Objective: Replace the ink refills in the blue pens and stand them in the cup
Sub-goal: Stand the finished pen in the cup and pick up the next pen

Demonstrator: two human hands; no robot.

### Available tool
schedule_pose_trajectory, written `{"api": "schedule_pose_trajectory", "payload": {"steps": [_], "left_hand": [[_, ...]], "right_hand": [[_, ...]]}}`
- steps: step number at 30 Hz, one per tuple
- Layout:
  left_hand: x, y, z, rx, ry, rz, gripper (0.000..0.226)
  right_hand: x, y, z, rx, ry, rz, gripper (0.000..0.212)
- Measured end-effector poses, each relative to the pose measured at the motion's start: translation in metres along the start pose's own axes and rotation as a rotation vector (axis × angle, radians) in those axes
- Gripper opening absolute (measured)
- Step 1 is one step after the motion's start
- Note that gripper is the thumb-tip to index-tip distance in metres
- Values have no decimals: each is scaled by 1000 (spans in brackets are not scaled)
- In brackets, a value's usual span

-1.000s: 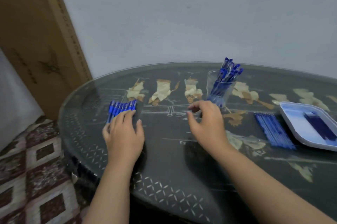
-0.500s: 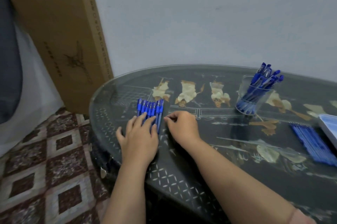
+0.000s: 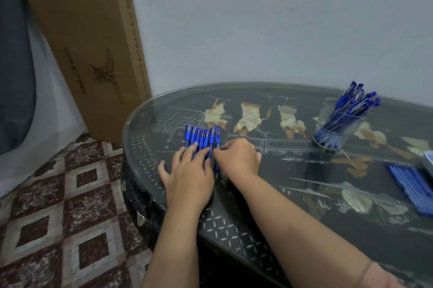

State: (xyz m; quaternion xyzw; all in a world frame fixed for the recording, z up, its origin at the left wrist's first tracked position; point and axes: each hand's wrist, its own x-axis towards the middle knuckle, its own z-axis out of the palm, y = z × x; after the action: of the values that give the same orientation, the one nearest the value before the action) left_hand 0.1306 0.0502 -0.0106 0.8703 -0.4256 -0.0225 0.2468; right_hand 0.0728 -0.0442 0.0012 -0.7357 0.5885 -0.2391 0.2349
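Blue plastic end pen [image 3: 217, 140] pinched by right hand [image 3: 236, 158]; left hand [image 3: 187, 170] flat, fingers straight, pinning pen row [image 3: 199, 139] near table [image 3: 131, 123] edge. Likely light, stiff, slick, rolls; take mid-barrel. Cup [image 3: 337, 123] well apart, right.

A dark oval table [image 3: 293, 194], its glass top over pale inlaid figures, carries a row of blue capped pens [image 3: 202, 139] lying side by side near its left end. A clear round cup [image 3: 328, 114] crowded with more blue pens stands far right, with thin blue refills [image 3: 412, 184] laid flat near a pale tray's corner [image 3: 430, 158].
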Motion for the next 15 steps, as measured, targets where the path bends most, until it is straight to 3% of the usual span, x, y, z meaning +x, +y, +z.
{"api": "schedule_pose_trajectory", "payload": {"steps": [15], "left_hand": [[2, 0, -1, -7, 4, -10, 37]], "right_hand": [[4, 10, -21, 20, -14, 86, 20]]}}
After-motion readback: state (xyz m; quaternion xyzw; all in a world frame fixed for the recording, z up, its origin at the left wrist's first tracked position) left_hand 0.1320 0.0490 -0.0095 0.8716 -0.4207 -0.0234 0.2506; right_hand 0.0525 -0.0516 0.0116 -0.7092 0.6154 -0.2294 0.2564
